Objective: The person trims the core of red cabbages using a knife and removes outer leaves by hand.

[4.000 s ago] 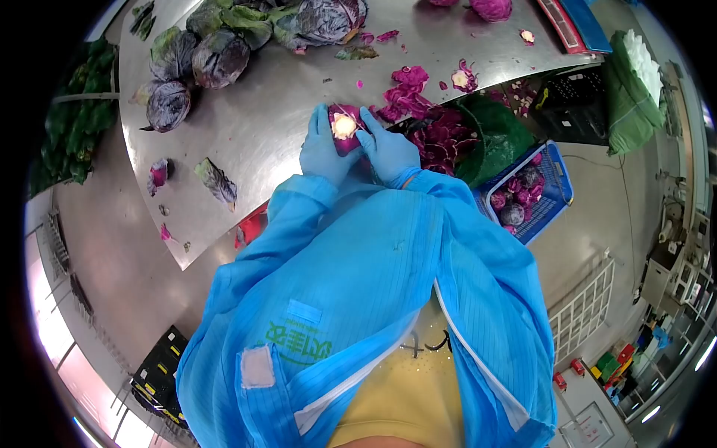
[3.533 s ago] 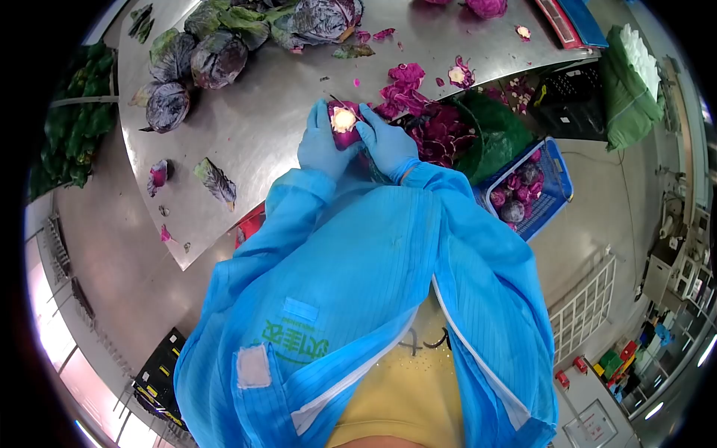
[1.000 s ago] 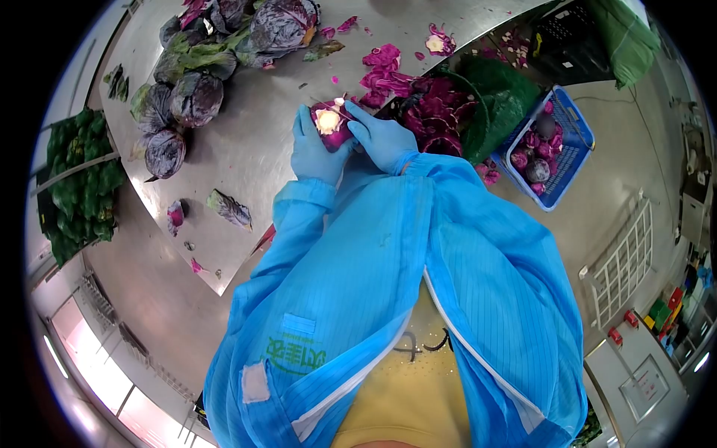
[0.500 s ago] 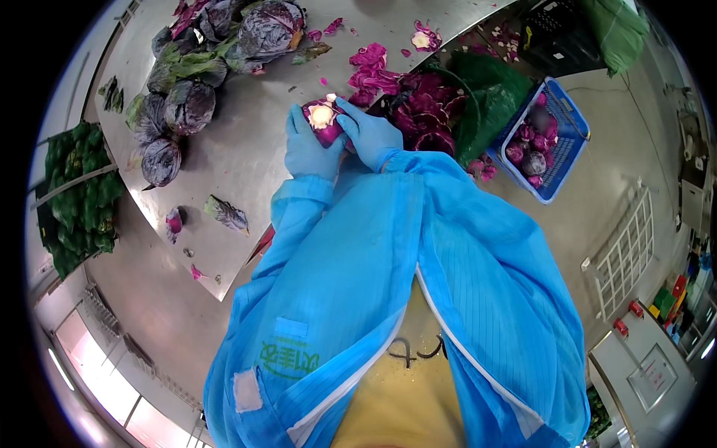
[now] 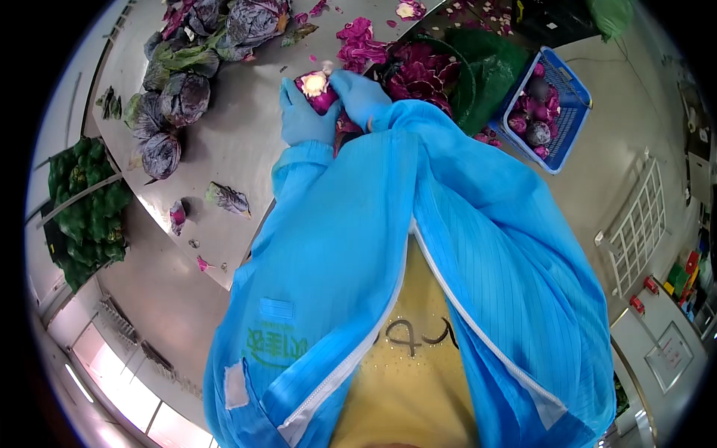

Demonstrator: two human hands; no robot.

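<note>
A red cabbage (image 5: 320, 100), its pale cut stem turned up, is held over the metal table. My left hand (image 5: 306, 119), in a blue glove, is wrapped round its left and near side. From the right, my right hand (image 5: 360, 95), gloved too, grips the cabbage's edge, its fingertips close to the stem; part of this grip is hidden. Purple leaf (image 5: 346, 125) shows below, between my hands. Just right of my right hand lie loose purple leaves (image 5: 422, 75) by a green bag (image 5: 478, 82).
Several untrimmed cabbages (image 5: 187, 97) sit on the metal table (image 5: 239, 134) to the left. A blue basket (image 5: 562, 142) with trimmed cabbages stands at right. Green net sacks (image 5: 86, 216) are at far left, and a white rack (image 5: 638, 224) is at right. Leaf scraps (image 5: 228, 198) lie near the table edge.
Both hands and the cabbage appear slightly higher in the view, as do the basket and table items. My right hand has shifted a little around the cabbage's right side.
</note>
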